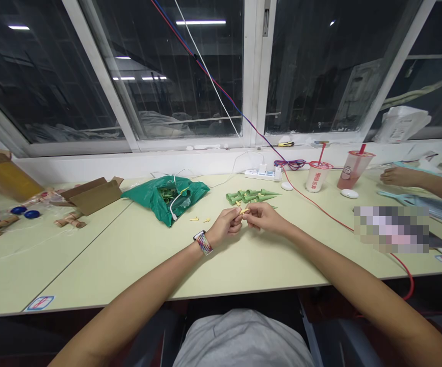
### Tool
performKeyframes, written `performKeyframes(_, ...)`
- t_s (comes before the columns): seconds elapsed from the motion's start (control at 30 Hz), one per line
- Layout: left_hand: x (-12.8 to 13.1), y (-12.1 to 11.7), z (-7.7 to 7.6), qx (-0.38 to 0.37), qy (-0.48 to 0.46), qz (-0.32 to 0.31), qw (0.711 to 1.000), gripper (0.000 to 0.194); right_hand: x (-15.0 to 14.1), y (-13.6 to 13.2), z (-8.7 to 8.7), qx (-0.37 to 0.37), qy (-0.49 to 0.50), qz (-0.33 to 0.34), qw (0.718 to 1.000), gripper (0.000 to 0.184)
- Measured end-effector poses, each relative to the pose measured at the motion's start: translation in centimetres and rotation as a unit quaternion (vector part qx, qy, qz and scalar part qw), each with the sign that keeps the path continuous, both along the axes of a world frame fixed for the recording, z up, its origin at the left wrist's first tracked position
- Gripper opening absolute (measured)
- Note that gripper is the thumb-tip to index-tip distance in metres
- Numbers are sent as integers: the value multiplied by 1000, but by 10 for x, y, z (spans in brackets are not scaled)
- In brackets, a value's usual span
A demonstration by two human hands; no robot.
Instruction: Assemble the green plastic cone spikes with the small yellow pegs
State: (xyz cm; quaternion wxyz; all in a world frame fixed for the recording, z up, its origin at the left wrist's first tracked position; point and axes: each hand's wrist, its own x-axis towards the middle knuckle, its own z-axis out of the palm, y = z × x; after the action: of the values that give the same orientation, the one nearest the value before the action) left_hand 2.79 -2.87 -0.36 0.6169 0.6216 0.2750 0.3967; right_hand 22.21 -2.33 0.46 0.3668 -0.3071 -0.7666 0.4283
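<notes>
My left hand (225, 227), with a watch on its wrist, is closed in a pinch at a small yellow plastic piece (244, 211). My right hand (265, 216) pinches the same piece from the other side, fingertips almost meeting the left ones. Just beyond the hands lie several green plastic cones (248, 194), their wide open ends mostly toward the left. Two loose yellow pieces, one of them a pointed yellow peg (193, 219), rest on the table left of my left hand. A crumpled green bag (155, 199) lies open farther left, with more green parts inside.
A cardboard box (94, 196), wooden pieces and blue balls (31, 214) stand at left. Behind are a power strip (259, 175) and two drink cups (317, 177). A red cable (320, 206) crosses the right side, where another person's hand (400, 176) rests.
</notes>
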Motion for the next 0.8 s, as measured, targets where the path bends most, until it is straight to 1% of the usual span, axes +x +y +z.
performKeyframes(0.07, 0, 1, -1, 30, 23, 10, 999, 57, 0, 1, 0, -4, 7, 3, 1000, 33)
performKeyframes(0.13, 0, 1, -1, 74, 41, 40, 996, 56, 1, 2, 1, -13, 22, -2, 1000, 31)
performKeyframes(0.23, -3, -2, 2, 135, 61, 87, 985, 44, 2, 3, 4, -32, 45, -24, 998, 33)
performKeyframes(0.33, -5, -5, 4, 173, 92, 100, 976, 37, 2, 4, 6, -40, 44, -29, 998, 35)
performKeyframes(0.43, -5, -4, 2, 169, 95, 86, 977, 39, 1, 4, 3, -48, 38, -16, 998, 36)
performKeyframes(0.6, -2, 2, -6, 85, 47, 75, 992, 57, 0, 5, -3, -32, 25, 2, 999, 36)
performKeyframes(0.67, -2, 3, -6, 81, 55, 81, 992, 60, 0, 4, -3, -26, 23, 3, 999, 35)
performKeyframes(0.7, -2, 2, -6, 92, 61, 87, 990, 58, 0, 4, -3, -25, 23, 0, 999, 35)
performKeyframes(0.8, -2, -1, -4, 125, 65, 94, 985, 44, 0, 5, -3, -26, 30, -12, 999, 36)
